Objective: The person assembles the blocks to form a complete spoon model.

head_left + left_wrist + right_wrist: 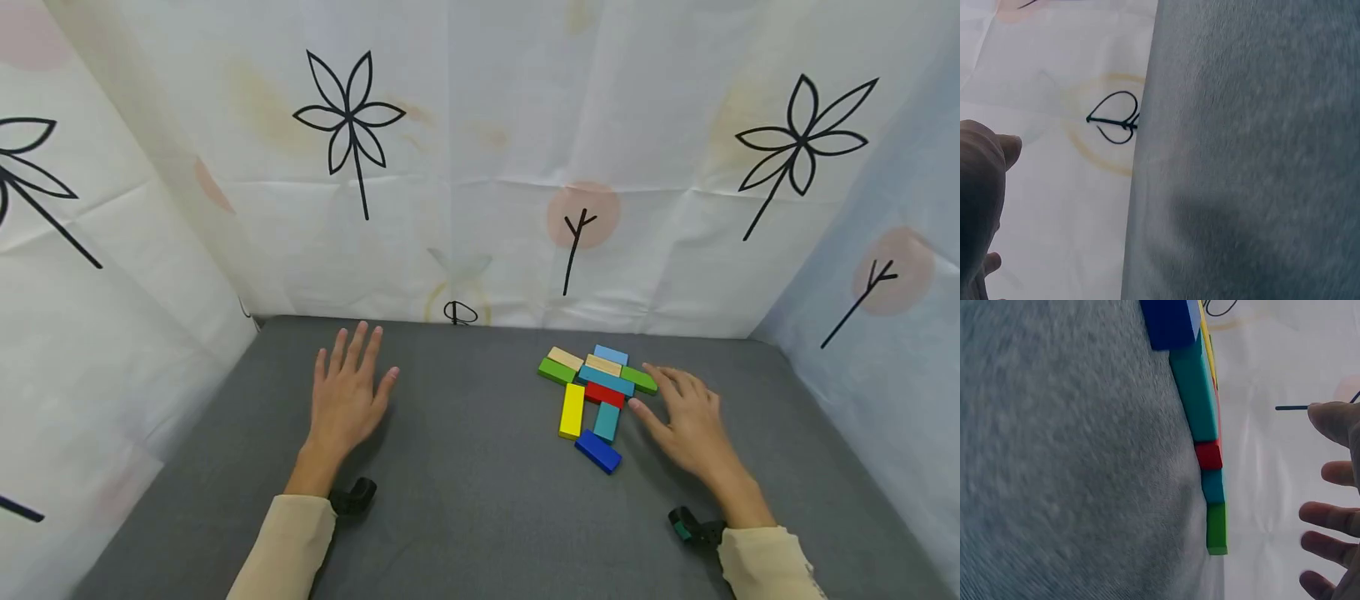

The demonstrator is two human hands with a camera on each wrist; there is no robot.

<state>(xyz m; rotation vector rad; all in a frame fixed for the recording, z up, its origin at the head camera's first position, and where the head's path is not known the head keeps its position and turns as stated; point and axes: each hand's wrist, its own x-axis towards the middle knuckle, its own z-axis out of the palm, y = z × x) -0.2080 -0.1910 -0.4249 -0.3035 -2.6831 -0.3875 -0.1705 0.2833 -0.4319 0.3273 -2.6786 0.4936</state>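
Several coloured wooden blocks lie flat together on the grey table, right of centre in the head view. Among them are a yellow block [572, 411], a red block [604, 395], a dark blue block [597, 452], a light blue block [611, 355], two teal blocks, two green ones and two tan ones. My right hand [693, 425] hovers just right of the group, fingers loosely bent and holding nothing, nearest the right green block [639, 380]. My left hand [347, 402] is well to the left, fingers spread and straight, with nothing in it.
The grey table [465, 500] runs back to a white cloth [495, 150] printed with black flower outlines. Cloth also hangs along the left and right sides. Each wrist wears a black camera mount, the left mount [354, 497] and the right mount [696, 528].
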